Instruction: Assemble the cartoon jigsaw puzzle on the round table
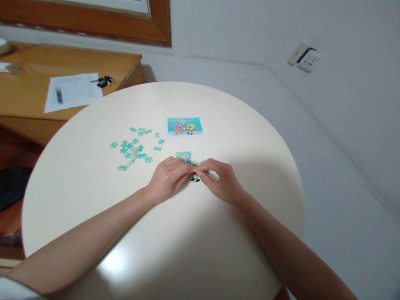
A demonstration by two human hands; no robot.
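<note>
Two hands meet over a cartoon jigsaw

From the head view, the left hand (168,177) and right hand (221,179) bend over the joined pieces (184,156) on the round table (78,187). Their fingertips crowd together; I cannot tell whether either pinches a piece, though both perhaps steady the joint. Loose pieces (140,148) lie scattered leftward, seemingly for easy picking; the picture card (184,127) sits just beyond, probably for glancing at.

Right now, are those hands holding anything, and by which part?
The left hand and right hand meet over the joined puzzle pieces; whether they pinch one, and by which edge, is too small to tell.
</note>
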